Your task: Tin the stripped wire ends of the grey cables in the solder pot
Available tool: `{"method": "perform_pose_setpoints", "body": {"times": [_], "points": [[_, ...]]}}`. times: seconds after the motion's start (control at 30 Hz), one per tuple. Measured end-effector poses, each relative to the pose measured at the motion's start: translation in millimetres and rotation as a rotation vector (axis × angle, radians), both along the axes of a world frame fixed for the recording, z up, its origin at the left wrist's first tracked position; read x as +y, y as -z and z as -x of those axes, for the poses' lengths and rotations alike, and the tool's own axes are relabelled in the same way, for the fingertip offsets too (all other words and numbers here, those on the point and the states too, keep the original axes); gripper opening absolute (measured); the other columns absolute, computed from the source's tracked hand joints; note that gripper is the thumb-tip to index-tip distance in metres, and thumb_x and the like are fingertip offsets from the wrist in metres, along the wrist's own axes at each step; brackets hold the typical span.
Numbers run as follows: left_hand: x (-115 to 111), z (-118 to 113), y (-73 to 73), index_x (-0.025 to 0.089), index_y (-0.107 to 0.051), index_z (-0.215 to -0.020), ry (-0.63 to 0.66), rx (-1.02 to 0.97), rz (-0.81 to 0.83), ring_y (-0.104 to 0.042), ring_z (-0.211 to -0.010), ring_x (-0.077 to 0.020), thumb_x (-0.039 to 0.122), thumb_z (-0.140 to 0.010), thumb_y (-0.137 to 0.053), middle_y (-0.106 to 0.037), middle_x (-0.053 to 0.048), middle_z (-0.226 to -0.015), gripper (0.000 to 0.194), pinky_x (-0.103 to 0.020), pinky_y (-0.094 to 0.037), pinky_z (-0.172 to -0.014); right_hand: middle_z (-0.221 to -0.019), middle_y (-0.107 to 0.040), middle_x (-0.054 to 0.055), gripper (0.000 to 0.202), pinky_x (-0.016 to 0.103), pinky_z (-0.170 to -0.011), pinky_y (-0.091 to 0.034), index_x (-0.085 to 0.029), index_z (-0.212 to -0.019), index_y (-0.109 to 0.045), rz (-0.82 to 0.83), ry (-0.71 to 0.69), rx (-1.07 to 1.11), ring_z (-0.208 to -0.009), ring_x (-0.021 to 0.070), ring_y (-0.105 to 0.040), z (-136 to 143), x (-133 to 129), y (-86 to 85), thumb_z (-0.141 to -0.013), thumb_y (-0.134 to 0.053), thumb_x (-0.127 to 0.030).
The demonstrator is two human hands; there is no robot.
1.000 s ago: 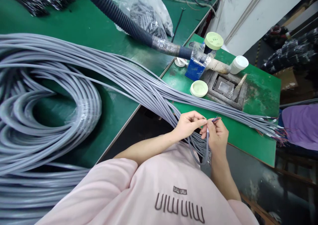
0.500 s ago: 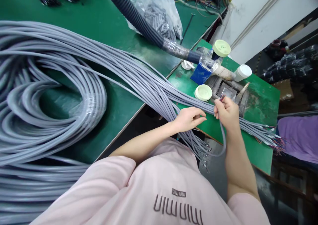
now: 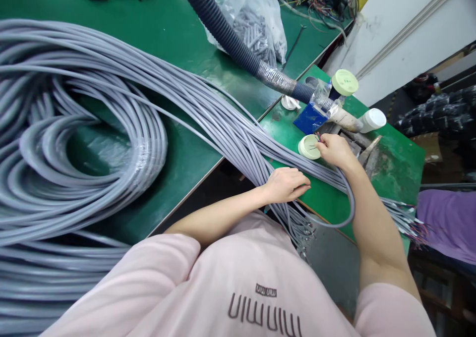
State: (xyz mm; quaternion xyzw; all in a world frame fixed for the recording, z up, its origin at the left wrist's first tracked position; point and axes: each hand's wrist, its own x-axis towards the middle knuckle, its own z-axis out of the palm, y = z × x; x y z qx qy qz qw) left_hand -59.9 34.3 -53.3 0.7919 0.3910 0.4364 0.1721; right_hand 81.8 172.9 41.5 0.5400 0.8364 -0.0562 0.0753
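Observation:
My right hand point(image 3: 336, 151) is closed on the end of a grey cable point(image 3: 351, 203). Thin stripped wires stick out past its fingertips, over a shallow pale-green tub point(image 3: 309, 147). From that hand the cable loops down and back towards the front. My left hand point(image 3: 287, 184) lies over the near edge of the grey cable bundle point(image 3: 238, 139), its fingers stretched out and nothing visible in them. Below it hang several cable ends point(image 3: 299, 233) with stripped tips.
A large cable coil point(image 3: 148, 153) fills the left of the green table. A ribbed hose point(image 3: 230, 34) runs to a blue box point(image 3: 309, 119) near a dirty metal block point(image 3: 349, 146). Behind it stand a lidded jar point(image 3: 344, 83) and a white tub point(image 3: 373, 120). A person's purple sleeve point(image 3: 446, 218) shows at right.
My right hand has moved the cable end from the metal block leftwards to the pale-green tub. My left hand stays near the bundle, its thumb nearer the fingers. The view has shifted slightly.

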Motion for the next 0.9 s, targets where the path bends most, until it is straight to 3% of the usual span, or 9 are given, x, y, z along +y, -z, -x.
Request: {"method": "perform_pose_setpoints", "body": {"times": [0.17,0.4,0.6,0.77,0.9], "points": [[0.1,0.9,-0.2,0.020,-0.067,-0.090,0.011,-0.006,-0.015,-0.057,-0.068,-0.0142,0.036,-0.094,-0.047,-0.063,-0.003,-0.071,0.026,-0.027,-0.038,-0.065,-0.082,-0.070,0.012,0.025,0.031,-0.061,-0.031,-0.017,-0.083,-0.067,0.021,-0.027,-0.074,-0.075,0.0242,-0.061,3.5,4.8,4.0,-0.085,-0.048,-0.032],[-0.2,1.1,0.9,0.020,-0.067,-0.090,-0.008,0.000,-0.047,-0.057,-0.068,-0.0139,0.036,-0.094,-0.047,-0.064,-0.003,-0.070,0.026,-0.027,-0.037,-0.064,-0.075,-0.068,0.009,0.022,0.030,-0.058,-0.028,-0.018,-0.076,-0.064,-0.020,0.000,-0.059,-0.070,0.0203,-0.058,-0.6,1.7,-3.0,-0.083,-0.049,-0.033],[-0.4,1.4,1.5,0.020,-0.066,-0.089,-0.011,-0.042,-0.074,-0.057,-0.066,-0.0140,0.035,-0.093,-0.048,-0.063,-0.003,-0.069,0.024,-0.028,-0.037,-0.063,-0.064,-0.061,0.006,0.026,0.029,-0.057,-0.029,-0.020,-0.064,-0.052,-0.134,0.170,0.083,-0.061,0.0183,-0.052,-62.5,3.4,-12.2,-0.082,-0.050,-0.039],[-1.2,0.9,0.1,0.020,-0.067,-0.089,-0.015,-0.017,-0.051,-0.056,-0.065,-0.0140,0.036,-0.093,-0.047,-0.062,-0.003,-0.067,0.025,-0.028,-0.037,-0.062,-0.060,-0.060,0.005,0.026,0.030,-0.059,-0.034,-0.021,-0.062,-0.053,-0.159,0.369,0.090,-0.062,0.0196,-0.054,-118.2,16.9,6.3,-0.080,-0.051,-0.040],[-1.8,0.7,-1.0,0.020,-0.066,-0.088,-0.017,-0.037,-0.061,-0.056,-0.064,-0.0133,0.034,-0.093,-0.048,-0.062,-0.002,-0.066,0.023,-0.028,-0.036,-0.061,-0.064,-0.063,0.006,0.025,0.030,-0.062,-0.036,-0.021,-0.062,-0.053,-0.149,0.424,0.064,-0.066,0.0208,-0.056,-137.1,27.9,23.2,-0.080,-0.053,-0.040]]}}
